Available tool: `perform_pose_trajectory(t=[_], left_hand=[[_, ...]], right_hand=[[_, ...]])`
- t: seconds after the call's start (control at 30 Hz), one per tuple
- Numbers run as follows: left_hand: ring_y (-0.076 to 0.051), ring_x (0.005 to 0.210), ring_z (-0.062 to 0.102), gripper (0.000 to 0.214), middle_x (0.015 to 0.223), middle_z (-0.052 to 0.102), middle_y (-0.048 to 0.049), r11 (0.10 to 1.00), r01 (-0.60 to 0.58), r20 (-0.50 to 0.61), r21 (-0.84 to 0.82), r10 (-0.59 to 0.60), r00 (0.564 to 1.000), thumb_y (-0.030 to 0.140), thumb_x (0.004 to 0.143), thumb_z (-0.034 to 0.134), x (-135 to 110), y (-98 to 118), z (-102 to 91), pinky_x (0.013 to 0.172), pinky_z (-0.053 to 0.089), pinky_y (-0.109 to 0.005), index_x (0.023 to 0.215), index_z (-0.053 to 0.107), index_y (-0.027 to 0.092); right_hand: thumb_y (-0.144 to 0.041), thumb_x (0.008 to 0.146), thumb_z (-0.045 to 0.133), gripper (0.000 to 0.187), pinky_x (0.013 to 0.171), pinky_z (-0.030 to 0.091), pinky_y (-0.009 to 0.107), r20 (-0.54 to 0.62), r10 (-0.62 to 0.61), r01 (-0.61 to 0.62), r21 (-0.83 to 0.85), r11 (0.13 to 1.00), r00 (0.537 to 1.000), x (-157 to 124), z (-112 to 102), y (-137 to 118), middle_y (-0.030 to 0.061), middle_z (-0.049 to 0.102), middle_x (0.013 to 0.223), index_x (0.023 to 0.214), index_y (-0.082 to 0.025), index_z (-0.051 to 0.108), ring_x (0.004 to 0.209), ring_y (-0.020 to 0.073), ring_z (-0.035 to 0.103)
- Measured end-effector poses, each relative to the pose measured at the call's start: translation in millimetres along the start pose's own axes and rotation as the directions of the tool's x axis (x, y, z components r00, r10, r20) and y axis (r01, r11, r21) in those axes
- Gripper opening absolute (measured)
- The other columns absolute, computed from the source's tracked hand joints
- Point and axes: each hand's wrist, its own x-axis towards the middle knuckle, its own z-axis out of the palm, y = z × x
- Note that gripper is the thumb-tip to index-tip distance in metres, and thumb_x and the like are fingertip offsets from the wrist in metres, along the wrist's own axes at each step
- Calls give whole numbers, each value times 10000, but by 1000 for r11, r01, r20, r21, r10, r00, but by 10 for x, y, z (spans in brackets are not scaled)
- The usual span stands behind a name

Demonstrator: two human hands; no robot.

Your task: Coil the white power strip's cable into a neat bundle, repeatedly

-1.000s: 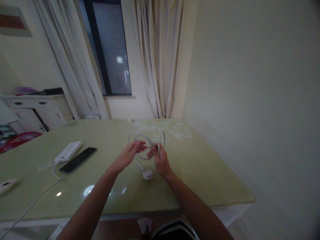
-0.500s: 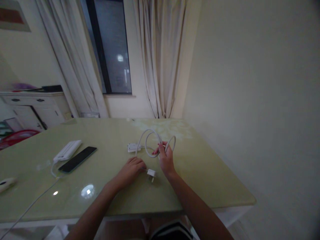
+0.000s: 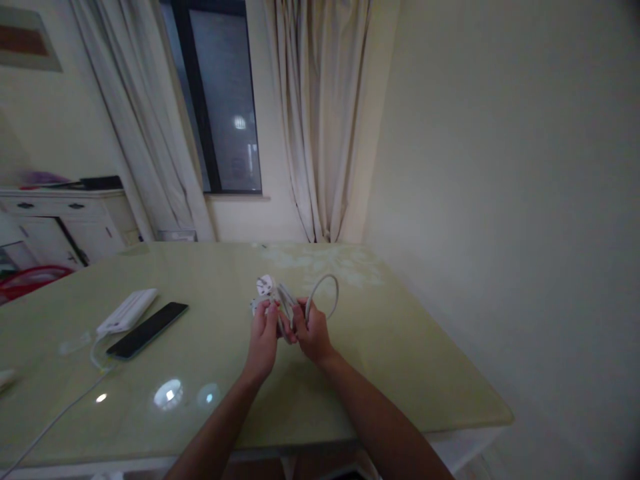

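- The left hand [image 3: 264, 337] and the right hand [image 3: 313, 333] were raised close together over the middle of the worktop [image 3: 400, 360], with their fingers almost touching
- The left hand was closed on a white plug [image 3: 265, 285], which stuck up above its fingertips
- The right hand was clamped on a white cable [image 3: 325, 293]; several turns were gathered in its grip, and one loop stood up and out to the right of its knuckles
- The plug and the bundled cable were held between the two hands, just above the worktop and not lying on it; whether any part still touched the surface could not be told
- The worktop was pale green and glossy, and it showed bright reflections of lamps near its front edge
- To the left, well apart from the hands, a white power strip [image 3: 127, 310] lay beside a black phone [image 3: 147, 330], the two set side by side at an angle
- A thin white lead [image 3: 60, 413] ran from the strip toward the front left corner
- Behind the worktop, light curtains [image 3: 320, 120] hung on both sides of a dark window [image 3: 225, 100], and a white cabinet [image 3: 65, 213] stood against the left wall
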Motion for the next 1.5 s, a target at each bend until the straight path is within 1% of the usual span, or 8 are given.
perform_pose_trajectory(t=[0.1, 0.2, 0.5, 0.73, 0.87, 1.07, 1.3, 1.5], left_hand=[[-115, 522, 603, 387, 561, 560, 64, 990, -10, -49, -137, 3, 999, 567, 883, 656, 170, 30, 78, 498, 477, -181, 881, 485, 220], [-101, 485, 578, 377, 566, 561, 73, 969, -18, -77, -247, -1, 997, 531, 881, 674, 307, 59, 161, 474, 464, -176, 858, 459, 222], [-74, 471, 554, 439, 629, 606, 68, 970, 35, -274, -240, -102, 956, 560, 754, 761, 444, -222, 185, 432, 424, -161, 851, 540, 193], [-54, 338, 418, 484, 479, 473, 116, 932, 193, -204, -306, -263, 943, 572, 683, 816, 444, -160, 53, 332, 290, -163, 880, 604, 183], [-14, 308, 308, 507, 443, 348, 157, 916, 140, -220, -375, -235, 947, 554, 664, 853, 477, -136, -16, 313, 215, -138, 867, 590, 170], [-2, 395, 457, 375, 543, 501, 112, 861, 149, -203, -487, -277, 939, 391, 749, 834, 513, -120, -69, 385, 353, -92, 788, 542, 159], [-76, 480, 607, 446, 692, 689, 24, 950, 126, -166, -284, -178, 970, 432, 655, 855, 438, -231, -67, 452, 438, -157, 914, 614, 160], [-106, 535, 556, 438, 640, 636, -1, 1000, 11, -45, 22, -10, 999, 574, 717, 786, 260, -265, 35, 484, 434, -198, 734, 648, 158]], right_hand=[[-493, 1033, 430, 357, 647, 485, 262, 51, -58, 60, -44, 997, 997, 9, 27, 69, 23, 666, 715, 1084, -200, 627, 620, 160, 641], [-496, 1039, 419, 377, 598, 481, 251, 57, 8, -9, 32, 999, 998, 33, 34, 102, -5, 634, 647, 1123, -184, 613, 536, 140, 606], [-581, 992, 473, 447, 523, 463, 236, 13, 192, -190, 227, 955, 981, 57, 87, 31, -19, 592, 596, 1034, -175, 656, 506, 132, 551], [-487, 992, 535, 324, 604, 455, 250, 164, 125, -143, 103, 984, 978, -13, 33, -59, -14, 614, 646, 1003, -207, 698, 583, 143, 565], [-446, 977, 571, 273, 655, 454, 252, 217, 90, -110, 80, 991, 972, -42, 21, -103, -8, 638, 721, 1020, -216, 711, 650, 146, 572], [-471, 926, 638, 287, 729, 483, 267, 186, 86, -111, 127, 986, 979, -35, 20, -44, 13, 681, 851, 997, -200, 695, 770, 162, 607], [-532, 968, 554, 350, 663, 499, 270, 133, 173, -208, 326, 922, 976, -97, -20, -34, -3, 656, 676, 988, -183, 585, 624, 146, 606], [-547, 954, 577, 360, 582, 454, 234, 68, 163, -176, 385, 906, 984, -115, 0, -2, -30, 595, 660, 981, -187, 572, 575, 120, 556]])
